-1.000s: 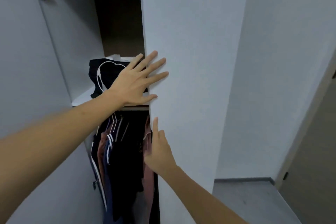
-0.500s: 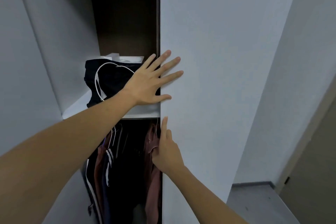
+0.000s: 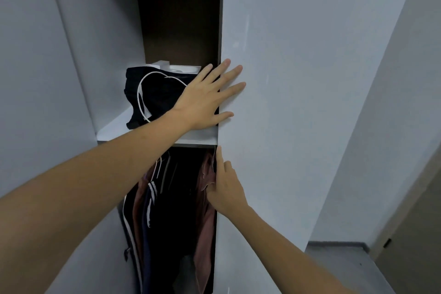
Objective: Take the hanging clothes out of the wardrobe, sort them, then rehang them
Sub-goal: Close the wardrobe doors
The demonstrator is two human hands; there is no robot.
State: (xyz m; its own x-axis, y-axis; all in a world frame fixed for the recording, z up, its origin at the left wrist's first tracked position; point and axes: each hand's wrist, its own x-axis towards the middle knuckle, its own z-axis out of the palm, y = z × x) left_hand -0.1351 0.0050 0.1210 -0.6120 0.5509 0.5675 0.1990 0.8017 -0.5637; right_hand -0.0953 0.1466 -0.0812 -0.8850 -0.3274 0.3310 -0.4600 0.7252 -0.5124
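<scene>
The left hand (image 3: 202, 100) lies flat with its fingers (image 3: 232, 71) straight and spread, the fingertips pressing on the face of the pale grey wardrobe door (image 3: 298, 102) at its near edge, about the centre of the view. The right hand (image 3: 226, 188) sits just below it, toward 6 o'clock, at the same door edge; its index finger points straight up along the edge, while the other fingers disappear behind the edge, so whether they are hooked around it or loose cannot be told. In the gap to the left of the door, a white shelf (image 3: 114, 131) carries a folded black garment (image 3: 157, 93) with a white cord looped over it, and a white item (image 3: 176, 68) lies behind that at 12 o'clock. Under the shelf the hanging clothes (image 3: 167, 210) remain inside the wardrobe, toward 6 o'clock: dark pieces, one with white stripes, a navy one, and a pink garment (image 3: 205, 234) hanging just beside the right hand. At 3 o'clock stands a grey wall (image 3: 381, 126), with grey floor (image 3: 338, 267) at 5 o'clock.
</scene>
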